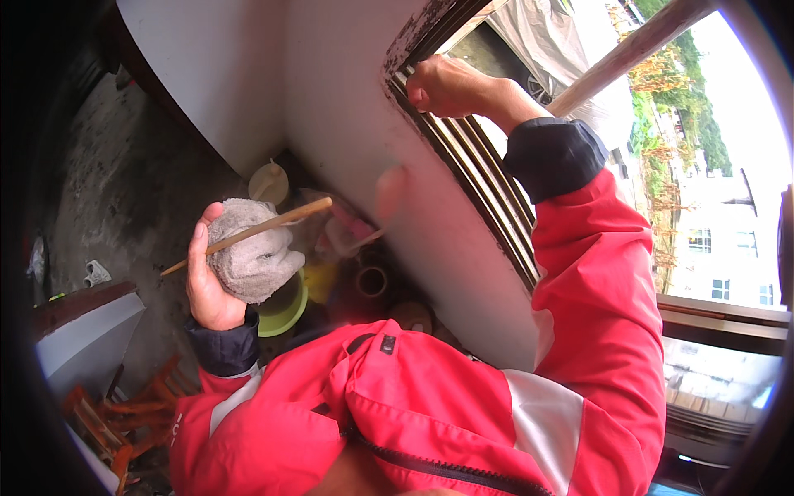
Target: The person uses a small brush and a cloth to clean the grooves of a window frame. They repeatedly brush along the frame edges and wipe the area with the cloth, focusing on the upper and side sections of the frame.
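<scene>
My left hand [209, 291] is closed around a bunched grey cloth [257, 263], apparently a damp towel. A thin wooden stick [273, 229], tapered at one end like a chopstick, lies across the cloth under my thumb. My right hand [450, 87] rests with curled fingers at the far corner of the metal window track [481, 158]. Whether anything is inside those fingers is hidden. Dark worn patches mark the frame edge around that corner.
Below my left hand stands a green basin [282, 316]. A lidded pale bucket [268, 183] and a brown jar [372, 282] are near the wall [347, 124]. Wooden stools [118, 421] lie lower left. A wooden pole [626, 59] slants outside the window.
</scene>
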